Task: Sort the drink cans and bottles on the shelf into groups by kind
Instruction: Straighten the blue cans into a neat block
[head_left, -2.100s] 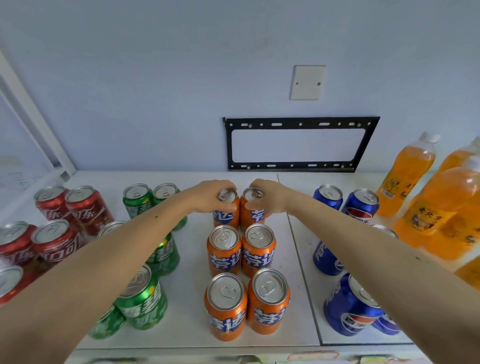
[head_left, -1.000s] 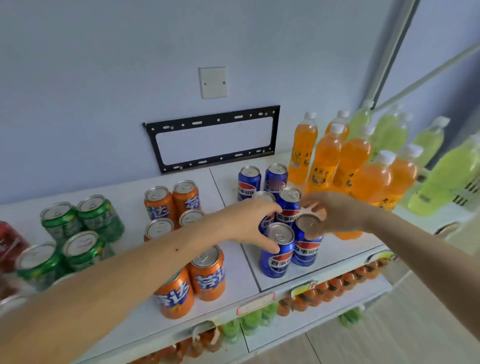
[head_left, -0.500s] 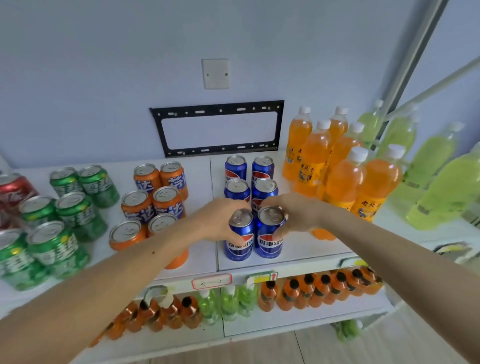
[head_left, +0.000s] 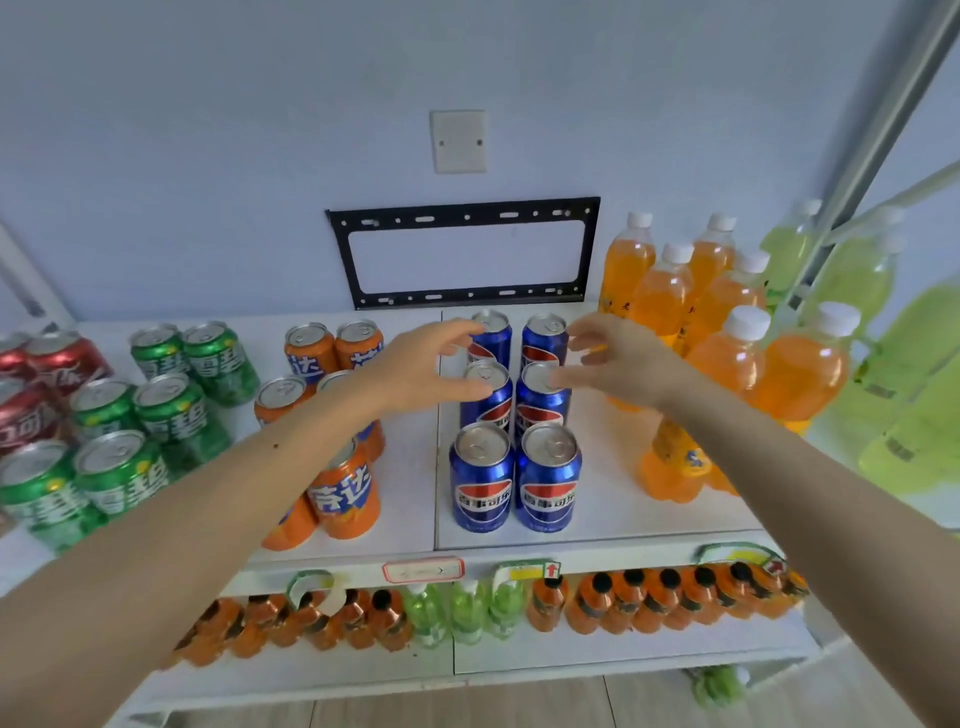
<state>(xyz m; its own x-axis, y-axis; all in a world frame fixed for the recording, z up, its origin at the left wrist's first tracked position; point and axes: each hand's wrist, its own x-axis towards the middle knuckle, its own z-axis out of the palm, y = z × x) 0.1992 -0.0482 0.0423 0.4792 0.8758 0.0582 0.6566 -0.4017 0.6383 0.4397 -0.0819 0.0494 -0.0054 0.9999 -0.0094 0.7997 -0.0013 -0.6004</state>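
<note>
Left hand: the left hand (head_left: 415, 371) hovers with fingers spread and loosely curved at the 9 o'clock side of the blue cans (head_left: 514, 415), pinching nothing
Right hand: the right hand (head_left: 618, 361) is spread the same way at their 3 o'clock side, holding nothing
Blue cans: six in two rows, upright, touching, on the shelf (head_left: 613, 525)
Risk to rows: a fingertip catching a rim could tip a middle can into its neighbour
Risk behind: the orange bottles (head_left: 727, 322) stand just beside the right wrist, so a wide elbow may knock one
Risk left: the orange cans (head_left: 337, 415) lie under the left forearm; one looks tilted and could roll
Other groups: green cans (head_left: 156, 410) and red cans (head_left: 41, 395) at 9 o'clock, well apart
</note>
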